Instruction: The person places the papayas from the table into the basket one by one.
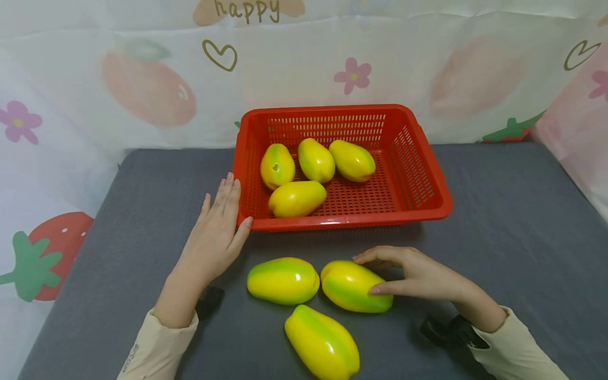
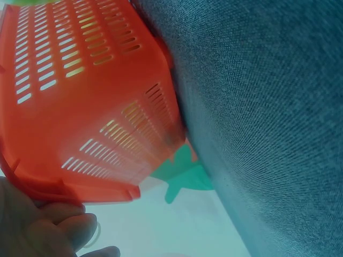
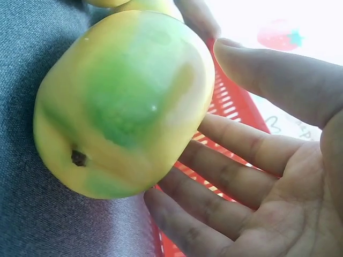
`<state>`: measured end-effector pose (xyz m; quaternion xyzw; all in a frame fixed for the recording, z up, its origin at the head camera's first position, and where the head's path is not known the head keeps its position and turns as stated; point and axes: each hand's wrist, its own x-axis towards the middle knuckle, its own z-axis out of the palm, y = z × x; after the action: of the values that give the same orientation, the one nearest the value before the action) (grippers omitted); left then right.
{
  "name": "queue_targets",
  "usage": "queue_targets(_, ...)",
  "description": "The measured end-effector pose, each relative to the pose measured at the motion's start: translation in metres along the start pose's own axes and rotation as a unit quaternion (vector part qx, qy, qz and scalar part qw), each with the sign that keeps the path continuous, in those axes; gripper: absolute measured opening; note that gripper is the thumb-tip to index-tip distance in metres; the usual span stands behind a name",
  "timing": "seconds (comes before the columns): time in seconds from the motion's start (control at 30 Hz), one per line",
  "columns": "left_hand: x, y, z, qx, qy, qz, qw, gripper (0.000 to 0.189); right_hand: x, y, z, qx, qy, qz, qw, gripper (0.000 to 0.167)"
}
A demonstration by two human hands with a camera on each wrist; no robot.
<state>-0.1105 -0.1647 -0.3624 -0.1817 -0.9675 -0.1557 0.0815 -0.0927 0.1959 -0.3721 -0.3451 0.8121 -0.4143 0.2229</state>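
Observation:
My left hand (image 1: 212,229) lies along the left side of a red plastic basket (image 1: 347,220), fingers straight, thumb at the front corner; the left wrist view has its fingertips by the rim. Over the right end of a yellow-green papaya (image 1: 355,289) is my right hand (image 1: 418,272). Its thumb is on the near side and its fingers are on the far side, loosely extended, with a gap between palm and fruit. In the right wrist view that papaya (image 3: 126,101) shows its dark stem end. Another papaya (image 1: 283,281) lies just left of it, and a third papaya (image 1: 323,343) nearer me.
Inside the basket, toward its left, lie several papayas, among them a front papaya (image 1: 297,199) and a rightmost papaya (image 1: 352,160). The table has a grey cloth (image 1: 503,211). A printed white curtain (image 1: 294,68) hangs behind the basket.

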Motion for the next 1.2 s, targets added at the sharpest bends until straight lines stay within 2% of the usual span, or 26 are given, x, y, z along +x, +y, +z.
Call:
queue_targets(0.33,0.0002,0.0003,0.0001,0.003,0.0,-0.002,1.0,0.069,0.002,0.0014,0.0013,0.019,-0.006,0.015,0.9997,0.05)
queue_targets(0.73,0.0009,0.0,-0.0002,0.002,-0.01,-0.004,0.9999,0.068,0.0049,0.0048,0.0049,-0.019,0.002,0.025,0.9995,0.057)
queue_targets(1.2,0.0008,0.0012,-0.0012,0.003,-0.016,-0.012,0.9998,0.07,0.0078,0.0084,0.0085,-0.019,-0.009,0.049,0.9986,0.072)
